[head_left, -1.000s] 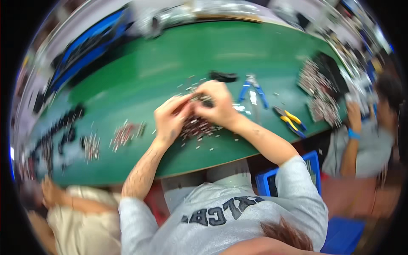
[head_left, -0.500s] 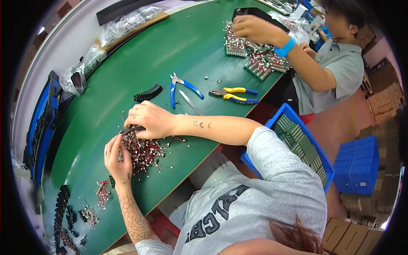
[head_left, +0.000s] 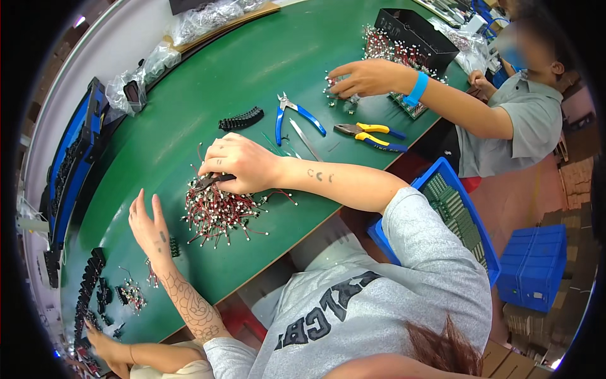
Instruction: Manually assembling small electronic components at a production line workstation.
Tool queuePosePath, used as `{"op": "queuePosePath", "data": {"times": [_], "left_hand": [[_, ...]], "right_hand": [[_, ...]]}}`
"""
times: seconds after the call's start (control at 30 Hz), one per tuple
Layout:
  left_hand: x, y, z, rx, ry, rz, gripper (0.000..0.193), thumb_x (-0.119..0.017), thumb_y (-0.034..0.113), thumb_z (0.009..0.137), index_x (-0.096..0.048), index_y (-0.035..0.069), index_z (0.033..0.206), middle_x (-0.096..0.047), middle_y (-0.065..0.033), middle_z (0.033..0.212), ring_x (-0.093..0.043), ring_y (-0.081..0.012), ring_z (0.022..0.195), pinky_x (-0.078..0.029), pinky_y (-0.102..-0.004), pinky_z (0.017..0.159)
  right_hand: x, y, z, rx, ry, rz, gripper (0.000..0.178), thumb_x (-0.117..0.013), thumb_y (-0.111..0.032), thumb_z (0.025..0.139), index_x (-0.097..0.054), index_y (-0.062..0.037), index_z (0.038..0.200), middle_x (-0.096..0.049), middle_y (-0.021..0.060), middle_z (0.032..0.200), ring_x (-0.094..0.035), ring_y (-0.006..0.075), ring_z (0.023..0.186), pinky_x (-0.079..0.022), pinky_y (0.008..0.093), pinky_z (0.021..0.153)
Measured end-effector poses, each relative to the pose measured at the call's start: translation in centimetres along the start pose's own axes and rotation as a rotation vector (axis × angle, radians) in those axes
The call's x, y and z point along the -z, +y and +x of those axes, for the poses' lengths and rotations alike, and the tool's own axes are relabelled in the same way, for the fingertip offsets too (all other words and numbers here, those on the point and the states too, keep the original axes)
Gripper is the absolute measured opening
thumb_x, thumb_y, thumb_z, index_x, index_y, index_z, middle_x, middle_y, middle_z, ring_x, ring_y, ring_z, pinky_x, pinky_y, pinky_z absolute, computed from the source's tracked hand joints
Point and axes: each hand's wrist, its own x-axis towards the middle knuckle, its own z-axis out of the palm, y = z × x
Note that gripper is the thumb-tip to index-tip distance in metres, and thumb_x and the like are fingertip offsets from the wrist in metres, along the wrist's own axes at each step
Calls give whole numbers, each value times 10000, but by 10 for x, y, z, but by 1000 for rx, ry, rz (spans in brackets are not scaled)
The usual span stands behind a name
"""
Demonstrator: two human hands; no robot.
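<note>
My right hand (head_left: 243, 163) is closed on a slim black tool (head_left: 211, 182); its exact kind is hard to make out. It sits over the far side of a heap of red and black wire leads with small white connectors (head_left: 221, 215). Left of that heap, my left hand (head_left: 150, 228) hovers with its fingers spread and nothing in them. A small green part (head_left: 175, 246) lies beside my left wrist. Beyond my right hand lie a curved black connector strip (head_left: 241, 119), blue-handled cutters (head_left: 297, 117), a slim pointed metal tool (head_left: 306, 139) and yellow-and-blue pliers (head_left: 375, 136).
A co-worker's hand (head_left: 369, 79) reaches over wired boards, near a black box (head_left: 416, 41). Another person's hand (head_left: 104, 344) is at lower left by black parts (head_left: 88, 284). A blue crate (head_left: 483, 246) of green boards stands by my right elbow.
My left hand has come away from the black tool to the left and opened. My right hand keeps the tool over the heap. A person's arm has appeared at lower left; the co-worker's hand has moved nearer.
</note>
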Motion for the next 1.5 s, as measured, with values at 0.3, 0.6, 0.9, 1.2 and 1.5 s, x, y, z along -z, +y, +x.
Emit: {"op": "queuePosePath", "data": {"times": [0.3,0.6,0.9,1.2,1.5], "left_hand": [[36,74,10,-293,218,-487,315,-547,88,982,-611,10,1280,-645,-130,1246,-614,-242,1127,-476,-354,970],[-5,292,95,-1098,-491,-478,516,-641,261,925,-505,86,1391,-548,-147,1377,-565,-353,1203,-471,-406,1013],[-139,401,97,-1496,-326,-169,511,-601,409,958,-484,96,1345,-518,-175,1350,-587,-359,1127,-516,-461,940],[-182,407,106,-1207,-442,-290,301,-572,277,944,-535,53,1143,-595,-163,1095,-630,-348,845,-549,-428,769],[-69,359,142,-233,-860,-1211,301,-596,239,957,-624,49,1188,-596,10,813,-528,-57,658,-412,-183,538]], "right_hand": [[-1,14,0,-15,22,-93,340,-727,-135,683,-651,-130,1014,-618,25,927,-581,206,868,-421,327,849],[-18,39,-10,-43,51,-75,254,-709,-187,763,-664,-88,993,-636,97,930,-587,252,879,-467,372,769],[-63,68,-21,-226,-2,146,224,-547,-347,868,-567,-160,991,-557,33,959,-530,208,932,-438,340,871],[-28,44,-4,-111,63,129,239,-549,-357,854,-555,-166,999,-548,31,951,-516,203,911,-435,350,861],[-31,51,-7,-15,-8,60,174,-663,-247,751,-606,-129,865,-612,79,880,-572,252,820,-443,387,774]]}}
